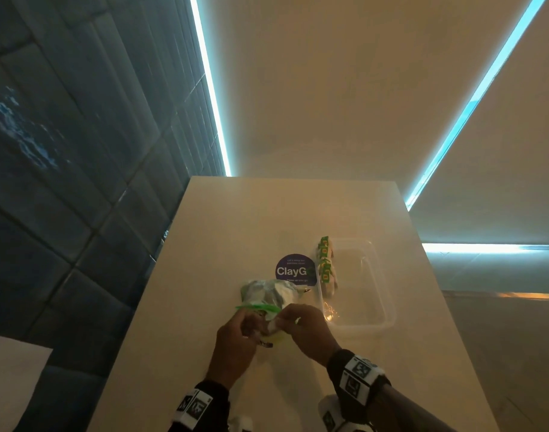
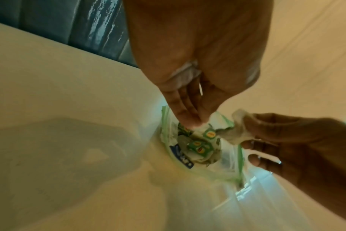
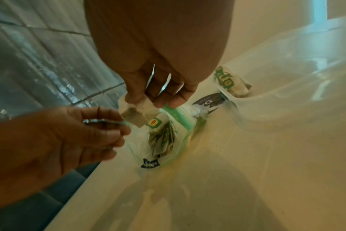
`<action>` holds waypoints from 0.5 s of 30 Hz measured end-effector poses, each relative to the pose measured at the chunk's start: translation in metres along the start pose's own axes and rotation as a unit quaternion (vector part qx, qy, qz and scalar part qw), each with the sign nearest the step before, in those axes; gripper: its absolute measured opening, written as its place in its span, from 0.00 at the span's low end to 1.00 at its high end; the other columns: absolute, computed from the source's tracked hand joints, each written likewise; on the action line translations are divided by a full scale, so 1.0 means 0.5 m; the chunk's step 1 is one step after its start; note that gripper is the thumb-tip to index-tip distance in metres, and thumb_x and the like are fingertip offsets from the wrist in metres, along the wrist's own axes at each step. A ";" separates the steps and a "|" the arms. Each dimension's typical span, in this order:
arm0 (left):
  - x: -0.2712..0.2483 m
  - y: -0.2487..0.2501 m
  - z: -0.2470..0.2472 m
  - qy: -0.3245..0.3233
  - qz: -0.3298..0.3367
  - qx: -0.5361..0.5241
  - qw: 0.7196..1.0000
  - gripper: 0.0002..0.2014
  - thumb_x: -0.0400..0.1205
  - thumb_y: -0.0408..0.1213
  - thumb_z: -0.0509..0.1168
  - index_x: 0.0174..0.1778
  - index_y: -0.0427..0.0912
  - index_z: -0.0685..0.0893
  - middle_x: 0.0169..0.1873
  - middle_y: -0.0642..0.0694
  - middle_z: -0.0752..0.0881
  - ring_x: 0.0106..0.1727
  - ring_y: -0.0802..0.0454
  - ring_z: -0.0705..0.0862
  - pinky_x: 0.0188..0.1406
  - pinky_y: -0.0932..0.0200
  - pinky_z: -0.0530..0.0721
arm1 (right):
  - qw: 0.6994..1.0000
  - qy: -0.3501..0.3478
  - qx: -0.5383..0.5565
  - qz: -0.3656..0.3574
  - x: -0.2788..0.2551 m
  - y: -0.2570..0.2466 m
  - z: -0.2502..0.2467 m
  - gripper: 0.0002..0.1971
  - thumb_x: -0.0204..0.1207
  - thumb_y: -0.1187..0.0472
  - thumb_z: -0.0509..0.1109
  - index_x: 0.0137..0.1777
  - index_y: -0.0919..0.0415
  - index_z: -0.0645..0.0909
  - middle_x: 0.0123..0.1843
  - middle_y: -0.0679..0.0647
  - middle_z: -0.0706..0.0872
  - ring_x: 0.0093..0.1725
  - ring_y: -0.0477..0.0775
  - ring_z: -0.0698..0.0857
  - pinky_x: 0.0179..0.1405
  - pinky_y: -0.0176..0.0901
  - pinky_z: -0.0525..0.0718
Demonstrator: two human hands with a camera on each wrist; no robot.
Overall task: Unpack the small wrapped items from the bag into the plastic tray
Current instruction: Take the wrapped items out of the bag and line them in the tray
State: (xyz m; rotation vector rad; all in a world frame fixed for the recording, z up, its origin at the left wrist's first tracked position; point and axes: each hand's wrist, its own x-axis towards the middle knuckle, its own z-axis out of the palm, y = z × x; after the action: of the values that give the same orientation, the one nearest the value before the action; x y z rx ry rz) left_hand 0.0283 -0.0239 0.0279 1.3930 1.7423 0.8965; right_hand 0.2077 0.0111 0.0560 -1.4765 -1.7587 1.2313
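Observation:
A clear zip bag (image 1: 267,293) with a green zip strip lies on the table, its mouth toward me. Several tea bags with green tags (image 2: 199,147) sit inside it. My left hand (image 1: 251,321) pinches the bag's rim (image 3: 126,124) and holds the mouth wide. My right hand (image 1: 282,321) pinches one tea bag (image 3: 136,116) just above the opening, its green tag (image 3: 154,122) hanging at the mouth. To the right stands the clear plastic tray (image 1: 382,294), with several tea bags (image 1: 326,266) lined along its left wall.
A round purple sticker (image 1: 293,271) is on the pale table (image 1: 267,213) between bag and tray. The table's left edge runs beside a dark padded wall (image 1: 64,182). The tray sits about a hand's width right of the bag.

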 end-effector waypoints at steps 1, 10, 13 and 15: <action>-0.002 -0.009 0.002 0.015 0.009 0.036 0.999 0.10 0.75 0.30 0.72 0.44 0.51 0.85 0.39 0.56 0.89 0.41 0.58 0.88 0.45 0.51 0.89 | 1.000 0.010 0.027 0.012 -0.001 0.001 -0.004 0.02 0.75 0.62 0.76 0.41 0.56 0.89 0.39 0.51 0.89 0.42 0.46 0.85 0.47 0.38 0.84; 0.018 0.005 0.044 -0.013 0.070 0.250 0.966 0.14 0.80 0.50 0.65 0.62 0.62 0.83 0.59 0.56 0.83 0.56 0.53 0.85 0.47 0.57 0.83 | 0.976 -0.011 0.202 0.080 -0.008 0.003 -0.031 0.04 0.76 0.64 0.74 0.45 0.65 0.88 0.41 0.61 0.89 0.40 0.52 0.84 0.44 0.42 0.83; 0.027 0.020 0.049 0.007 0.071 0.231 0.970 0.07 0.79 0.49 0.66 0.49 0.57 0.88 0.51 0.53 0.84 0.53 0.52 0.84 0.43 0.60 0.80 | 0.964 0.001 0.250 0.090 -0.008 0.001 -0.036 0.06 0.77 0.65 0.73 0.47 0.68 0.88 0.41 0.58 0.89 0.42 0.55 0.84 0.44 0.47 0.82; 0.028 0.024 0.052 0.009 0.070 0.207 0.976 0.06 0.78 0.48 0.68 0.45 0.55 0.89 0.49 0.53 0.84 0.50 0.52 0.83 0.42 0.60 0.80 | 0.949 0.021 0.298 0.102 -0.007 -0.001 -0.041 0.09 0.75 0.62 0.75 0.48 0.70 0.87 0.45 0.63 0.89 0.45 0.60 0.86 0.50 0.55 0.83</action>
State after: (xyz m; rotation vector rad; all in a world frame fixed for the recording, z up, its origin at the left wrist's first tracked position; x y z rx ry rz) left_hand 0.0544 -0.0061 0.0236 1.7980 1.9382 0.6383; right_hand 0.2254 0.0141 0.0662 -1.3167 -1.0734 1.6370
